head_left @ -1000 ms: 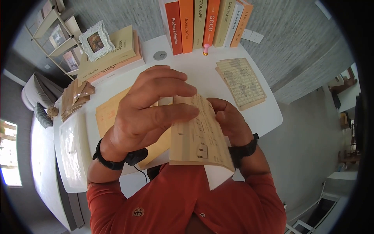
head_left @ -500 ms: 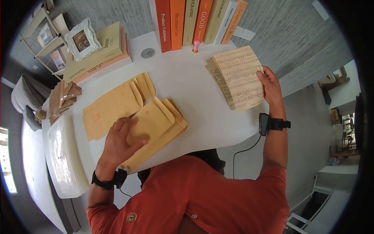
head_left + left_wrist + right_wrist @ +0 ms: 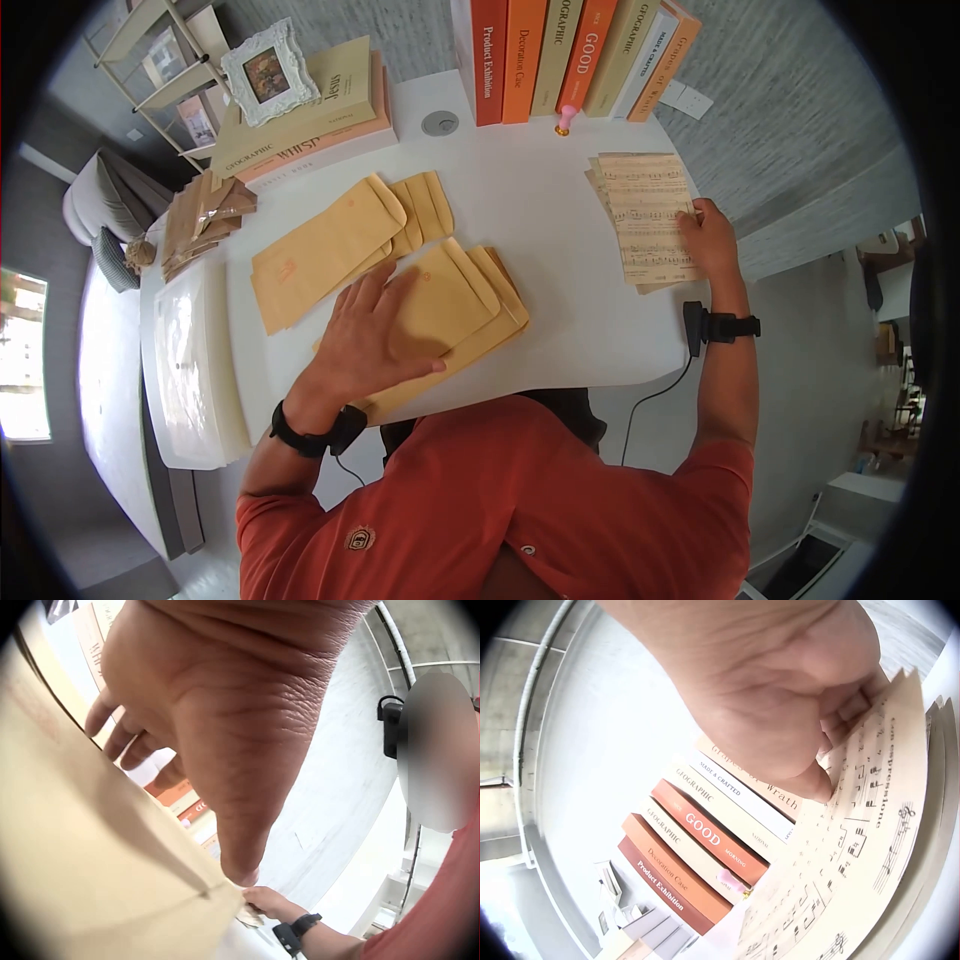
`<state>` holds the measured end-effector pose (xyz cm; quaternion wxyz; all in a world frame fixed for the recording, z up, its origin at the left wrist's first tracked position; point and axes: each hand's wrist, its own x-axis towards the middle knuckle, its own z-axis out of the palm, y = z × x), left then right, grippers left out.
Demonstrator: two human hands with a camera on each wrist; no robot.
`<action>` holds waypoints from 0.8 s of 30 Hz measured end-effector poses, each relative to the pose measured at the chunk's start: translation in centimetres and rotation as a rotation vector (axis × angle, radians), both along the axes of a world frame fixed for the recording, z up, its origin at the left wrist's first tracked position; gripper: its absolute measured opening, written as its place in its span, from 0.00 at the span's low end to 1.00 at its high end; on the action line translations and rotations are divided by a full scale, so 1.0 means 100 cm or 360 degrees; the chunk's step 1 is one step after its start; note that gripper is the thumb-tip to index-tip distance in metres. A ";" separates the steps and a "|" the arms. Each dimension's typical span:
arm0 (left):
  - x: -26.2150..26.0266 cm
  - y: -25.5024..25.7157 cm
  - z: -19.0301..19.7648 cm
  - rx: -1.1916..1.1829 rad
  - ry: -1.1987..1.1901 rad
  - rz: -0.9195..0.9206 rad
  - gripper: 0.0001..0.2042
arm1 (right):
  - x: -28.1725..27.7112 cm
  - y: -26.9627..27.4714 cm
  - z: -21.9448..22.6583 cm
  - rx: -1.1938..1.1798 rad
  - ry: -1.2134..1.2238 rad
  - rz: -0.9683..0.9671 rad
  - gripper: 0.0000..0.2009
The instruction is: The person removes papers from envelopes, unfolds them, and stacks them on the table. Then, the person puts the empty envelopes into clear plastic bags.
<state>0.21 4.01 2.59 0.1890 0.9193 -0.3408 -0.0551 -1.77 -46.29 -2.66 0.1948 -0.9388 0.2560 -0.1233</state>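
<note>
My right hand (image 3: 711, 240) pinches the right edge of a sheet of printed music (image 3: 648, 215), thumb on top and fingers at the far edge. The sheet lies over other old-looking papers (image 3: 939, 750) at the right side of the white table (image 3: 560, 300); in the right wrist view its near edge curves up. With fingers spread, my left hand (image 3: 365, 340) hovers low over a stack of tan paper envelopes (image 3: 440, 300). In the left wrist view its shadow falls on the top envelope (image 3: 97, 817). A second group of tan envelopes (image 3: 325, 250) lies just beyond.
Upright books (image 3: 575, 60) line the back edge, with a pink-handled stamp (image 3: 567, 118) before them. Stacked books (image 3: 300, 120) carry a white picture frame (image 3: 268, 75). At the left are brown paper packets (image 3: 200, 225) and a clear plastic-wrapped pack (image 3: 190, 365).
Both hands were together at a folded music sheet before my chest. They parted: the right brought the sheet to the papers at the right and lowered it; the left moved to the envelopes.
</note>
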 end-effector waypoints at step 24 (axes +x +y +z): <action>-0.018 -0.005 -0.006 -0.0418 -0.0531 -0.0244 0.58 | -0.034 0.248 0.049 0.1240 -0.0306 0.1303 0.08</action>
